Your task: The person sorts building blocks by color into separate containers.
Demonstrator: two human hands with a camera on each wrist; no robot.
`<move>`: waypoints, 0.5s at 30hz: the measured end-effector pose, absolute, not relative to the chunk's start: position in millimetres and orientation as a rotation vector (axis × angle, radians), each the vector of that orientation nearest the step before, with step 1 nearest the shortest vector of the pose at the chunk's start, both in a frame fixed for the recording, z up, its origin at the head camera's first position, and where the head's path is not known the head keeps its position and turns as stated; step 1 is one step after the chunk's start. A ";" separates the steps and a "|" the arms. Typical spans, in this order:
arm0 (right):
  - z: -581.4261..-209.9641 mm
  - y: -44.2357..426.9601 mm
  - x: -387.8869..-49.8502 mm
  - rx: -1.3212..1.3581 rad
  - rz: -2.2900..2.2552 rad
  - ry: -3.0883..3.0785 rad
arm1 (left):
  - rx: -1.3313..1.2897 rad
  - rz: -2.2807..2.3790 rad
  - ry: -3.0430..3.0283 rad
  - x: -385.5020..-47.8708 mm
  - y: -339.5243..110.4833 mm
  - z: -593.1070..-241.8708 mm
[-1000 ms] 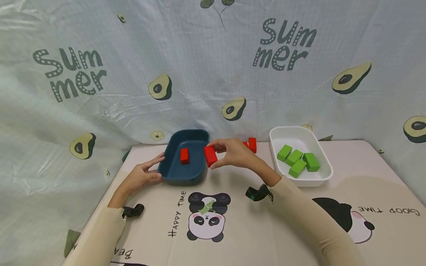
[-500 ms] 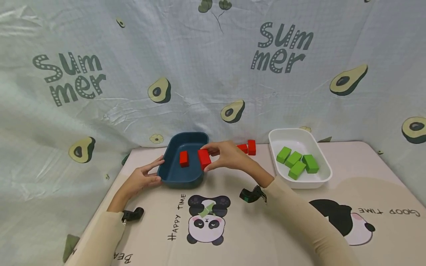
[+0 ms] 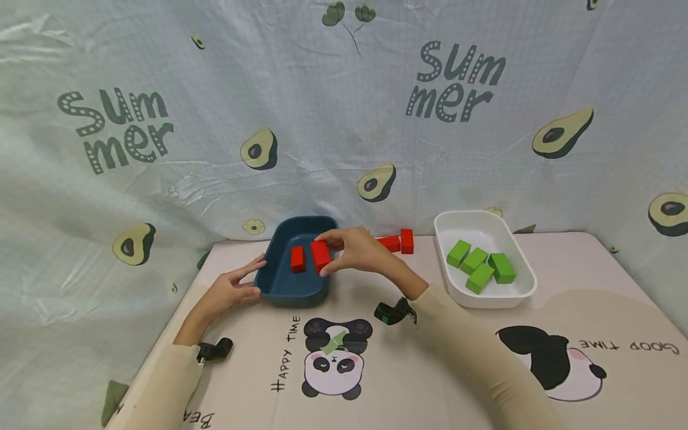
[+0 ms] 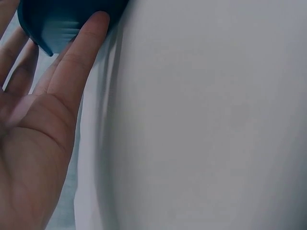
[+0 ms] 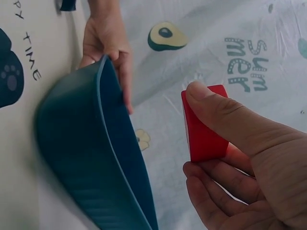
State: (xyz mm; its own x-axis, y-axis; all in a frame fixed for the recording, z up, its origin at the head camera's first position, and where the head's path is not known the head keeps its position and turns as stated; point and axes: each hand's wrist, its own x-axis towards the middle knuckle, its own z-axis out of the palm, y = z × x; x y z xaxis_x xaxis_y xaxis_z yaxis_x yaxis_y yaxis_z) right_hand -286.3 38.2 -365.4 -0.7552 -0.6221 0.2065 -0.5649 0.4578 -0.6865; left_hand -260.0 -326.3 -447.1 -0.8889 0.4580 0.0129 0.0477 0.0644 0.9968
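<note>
My right hand (image 3: 361, 251) pinches a red block (image 3: 321, 257) between thumb and fingers, over the right side of a dark blue bin (image 3: 292, 298). The right wrist view shows the thumb lying along the held block (image 5: 208, 129), above the bin's rim. Another red block (image 3: 298, 259) lies on the floor of the bin. My left hand (image 3: 223, 292) touches the bin's left side with fairly straight fingers. In the left wrist view, that hand (image 4: 43, 115) rests against the bin's wall (image 4: 57, 28).
Behind my right hand, two red blocks, one partly covered (image 3: 389, 243) and one upright-looking (image 3: 407, 241), lie on the table. To the right stands a white bin (image 3: 494, 301) holding several green blocks (image 3: 480, 278). A printed cloth (image 3: 312, 119) hangs along the table's back edge.
My right hand has moved left with the red block, from beside the blue bin's right rim to over its inside. More of the red blocks behind it shows. The left hand stays on the bin.
</note>
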 end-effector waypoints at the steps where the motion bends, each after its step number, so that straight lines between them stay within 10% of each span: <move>1: -364.8 36.9 -286.8 -1.062 -1.184 2.625 | 0.510 1.894 2.038 -259.7 -326.2 -447.1; 15: -358.0 23.1 -296.5 -1.020 -1.192 2.610 | 0.506 1.905 2.024 -258.2 -324.8 -445.4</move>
